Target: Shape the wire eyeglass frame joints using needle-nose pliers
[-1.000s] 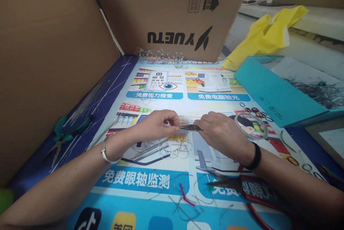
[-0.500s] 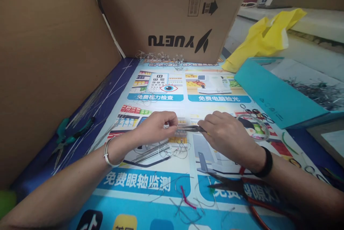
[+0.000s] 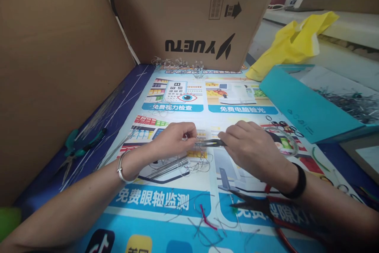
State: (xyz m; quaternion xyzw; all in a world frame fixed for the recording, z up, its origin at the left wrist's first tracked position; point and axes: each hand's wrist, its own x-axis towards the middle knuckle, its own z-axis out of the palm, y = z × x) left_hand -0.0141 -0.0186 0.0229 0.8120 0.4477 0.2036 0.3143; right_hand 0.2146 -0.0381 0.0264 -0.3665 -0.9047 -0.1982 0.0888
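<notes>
My left hand (image 3: 176, 137) is closed in a pinch, thumb and finger together on a thin wire, most of which the fingers hide. My right hand (image 3: 251, 142) wraps round a pair of needle-nose pliers (image 3: 213, 143). The slim jaws point left and reach my left fingertips, while the handles are hidden in my palm. Fine looped wires (image 3: 201, 162) lie under the jaws. Several straight metal rods (image 3: 168, 169) lie on the printed sheet below my left hand. Red-handled scissors (image 3: 263, 207) rest below my right wrist, partly covered by the forearm.
Cardboard walls (image 3: 189, 12) stand behind and at left. Teal-handled pliers (image 3: 78, 148) lie by long wires on the left. A blue box (image 3: 308, 107) with metal pieces sits at right, near a yellow bag (image 3: 290, 45). Small rings (image 3: 284, 126) and wire scraps (image 3: 204, 225) are scattered about.
The whole view has shifted slightly to the right. A narrow gap between the pliers' jaws shows more clearly; both hands keep nearly the same pose.
</notes>
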